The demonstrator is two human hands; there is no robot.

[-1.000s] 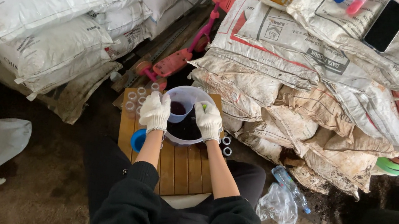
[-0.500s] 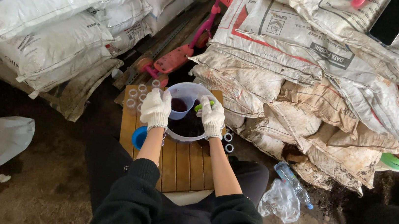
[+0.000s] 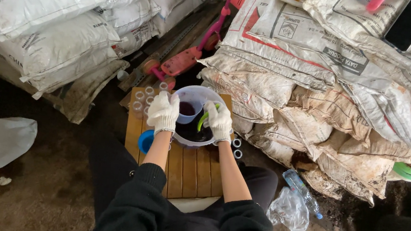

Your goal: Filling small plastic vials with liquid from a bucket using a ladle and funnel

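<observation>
A clear plastic bowl [image 3: 198,94] with dark soil inside stands at the far end of a small wooden slatted table [image 3: 184,172]. My left hand [image 3: 163,112], in a white knit glove, holds a small clear cup [image 3: 187,112] of dark soil over the bowl. Gloved as well, my right hand [image 3: 218,121] grips a green spoon [image 3: 204,118] whose handle curves up at the bowl's right side. Several small clear cups [image 3: 143,100] stand left of the bowl. A blue lid or dish [image 3: 145,141] lies under my left wrist.
Stacked white sacks [image 3: 52,23] fill the left, dirty sacks [image 3: 321,77] the right, with a black phone [image 3: 409,24] on top. A pink scooter [image 3: 186,60] lies behind the table. A plastic bottle and crumpled bag [image 3: 293,203] lie on the dirt floor at right.
My right hand has turned so that more of the green spoon shows beside the bowl. The left hand keeps the cup in the same place. The view has shifted slightly.
</observation>
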